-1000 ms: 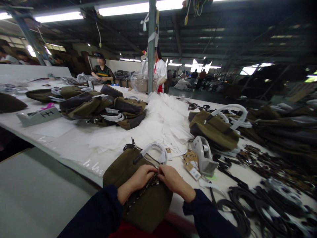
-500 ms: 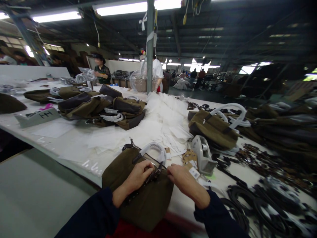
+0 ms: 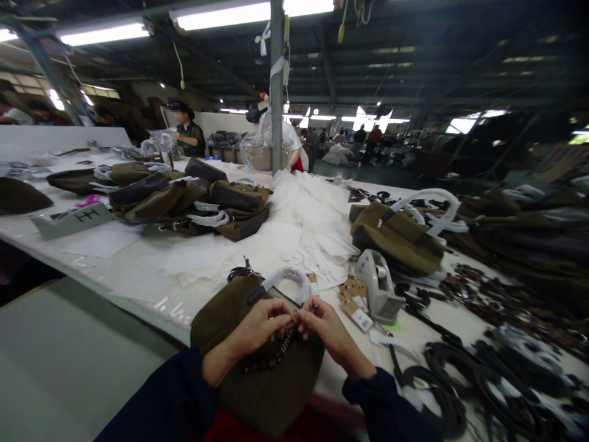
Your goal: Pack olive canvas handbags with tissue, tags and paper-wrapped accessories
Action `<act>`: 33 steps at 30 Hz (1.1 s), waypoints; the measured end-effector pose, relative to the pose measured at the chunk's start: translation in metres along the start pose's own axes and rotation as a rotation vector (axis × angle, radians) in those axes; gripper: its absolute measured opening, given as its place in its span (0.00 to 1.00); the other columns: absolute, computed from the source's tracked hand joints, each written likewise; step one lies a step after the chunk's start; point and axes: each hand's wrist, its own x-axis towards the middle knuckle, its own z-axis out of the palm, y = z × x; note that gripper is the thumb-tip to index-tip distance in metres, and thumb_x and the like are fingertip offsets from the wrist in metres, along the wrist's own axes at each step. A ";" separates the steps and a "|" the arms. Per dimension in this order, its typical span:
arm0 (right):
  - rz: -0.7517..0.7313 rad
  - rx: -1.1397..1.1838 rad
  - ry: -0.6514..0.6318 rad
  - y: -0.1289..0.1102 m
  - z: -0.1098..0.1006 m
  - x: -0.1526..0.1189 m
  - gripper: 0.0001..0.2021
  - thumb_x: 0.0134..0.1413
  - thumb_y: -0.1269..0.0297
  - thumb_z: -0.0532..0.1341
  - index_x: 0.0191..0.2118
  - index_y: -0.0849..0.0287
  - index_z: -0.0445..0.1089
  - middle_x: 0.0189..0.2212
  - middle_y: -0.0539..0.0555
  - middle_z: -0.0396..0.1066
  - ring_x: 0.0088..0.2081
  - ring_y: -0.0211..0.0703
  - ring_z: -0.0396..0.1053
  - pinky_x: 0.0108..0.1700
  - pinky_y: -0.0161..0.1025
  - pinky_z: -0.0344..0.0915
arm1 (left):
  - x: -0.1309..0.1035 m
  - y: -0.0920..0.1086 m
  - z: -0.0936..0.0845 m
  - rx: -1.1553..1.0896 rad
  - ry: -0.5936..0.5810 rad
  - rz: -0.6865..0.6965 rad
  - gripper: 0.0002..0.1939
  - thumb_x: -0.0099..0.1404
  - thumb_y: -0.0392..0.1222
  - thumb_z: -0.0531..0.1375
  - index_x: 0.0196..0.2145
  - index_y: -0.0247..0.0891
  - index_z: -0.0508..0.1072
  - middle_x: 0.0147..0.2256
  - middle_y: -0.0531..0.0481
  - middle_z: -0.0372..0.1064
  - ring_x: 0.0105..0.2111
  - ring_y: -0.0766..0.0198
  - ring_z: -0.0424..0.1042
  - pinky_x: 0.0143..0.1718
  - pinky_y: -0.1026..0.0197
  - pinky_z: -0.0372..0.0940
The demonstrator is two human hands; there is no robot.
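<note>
An olive-green handbag (image 3: 280, 396) with a white-wrapped handle (image 3: 288, 274) leans at the table's front edge, close to my body. Across it hangs a dark braided strap (image 3: 283, 350) with light flecks. My left hand (image 3: 260, 325) pinches the upper end of this strap between thumb and fingers. Close beside it, fingertips nearly touching, my right hand (image 3: 326, 325) is closed in a pinch too. Whatever lies between the right fingertips is too small to make out.
A grey tape dispenser (image 3: 380, 288) and brown cardboard tags (image 3: 353, 294) sit to the right. Beyond are another olive bag (image 3: 396, 236), black coiled straps (image 3: 437, 399) and white paper sheets (image 3: 304, 209). More bags (image 3: 161, 202) lie at left. Co-workers stand farther back.
My right hand has moved left from the bag's right side to meet my left hand. The left hand has shifted slightly right, with the braided strap hanging below it.
</note>
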 end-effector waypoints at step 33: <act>0.035 -0.230 0.003 -0.002 -0.008 0.001 0.17 0.54 0.49 0.62 0.32 0.60 0.70 0.21 0.45 0.60 0.23 0.33 0.53 0.25 0.33 0.49 | -0.005 -0.015 0.020 0.402 0.058 -0.041 0.23 0.54 0.44 0.66 0.48 0.39 0.68 0.34 0.52 0.71 0.32 0.61 0.68 0.34 0.62 0.60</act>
